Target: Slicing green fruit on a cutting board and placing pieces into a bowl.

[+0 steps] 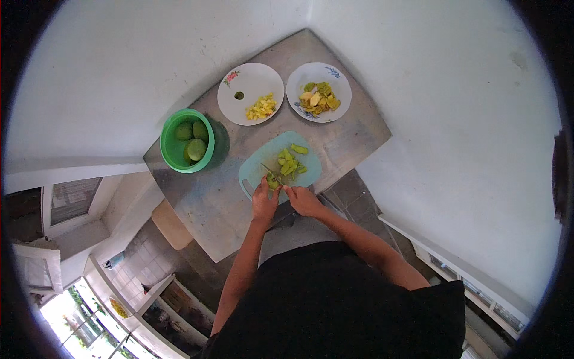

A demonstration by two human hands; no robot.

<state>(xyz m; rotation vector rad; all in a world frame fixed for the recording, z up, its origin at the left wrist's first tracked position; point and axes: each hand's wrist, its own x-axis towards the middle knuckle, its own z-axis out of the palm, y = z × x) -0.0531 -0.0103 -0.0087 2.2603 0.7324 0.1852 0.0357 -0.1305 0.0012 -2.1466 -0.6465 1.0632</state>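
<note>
My left hand (265, 200) holds a piece of green fruit (273, 181) down near the front edge of a light teal cutting board (251, 167). A knife (271, 173) lies across the fruit, its blade pointing up and left. Its handle is mostly hidden in my right hand (304, 200), which grips it just right of the fruit. Green peelings or slices (288, 164) are piled on the board beyond my hands. Whether the blade is in the fruit cannot be told.
Several whole green fruits (197, 149) sit in a green plastic bucket (164, 143) at the table's left. Behind the board, one floral plate (237, 112) bears yellow diced pieces (261, 107); another (345, 92) bears peelings (319, 101). White walls (439, 112) border the wooden table (215, 224).
</note>
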